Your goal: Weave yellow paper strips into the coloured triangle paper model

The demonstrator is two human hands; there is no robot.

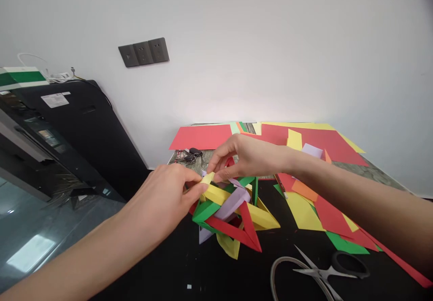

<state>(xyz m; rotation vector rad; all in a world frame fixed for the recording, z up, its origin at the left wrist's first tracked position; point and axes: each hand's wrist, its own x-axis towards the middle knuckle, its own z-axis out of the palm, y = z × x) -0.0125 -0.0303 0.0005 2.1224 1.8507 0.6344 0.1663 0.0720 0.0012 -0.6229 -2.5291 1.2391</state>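
A star-shaped paper model [233, 204] of interlocked folded strips in yellow, green, red and lilac sits just above the black surface, at the centre of the view. My left hand [169, 192] pinches a yellow strip [208, 179] at the model's upper left corner between thumb and fingertips. From the upper right, my right hand [233, 156] reaches to the same corner, its thumb and fingers closed on the end of that yellow strip. The fingertips of both hands nearly meet there and partly cover the joint.
Open scissors [321, 271] and a looped cord [274, 276] lie at the lower right. Coloured paper sheets [306, 210] spread along the right and back. Black earphones [195, 152] lie behind my hands. A black cabinet [77, 125] stands left, beside the wall.
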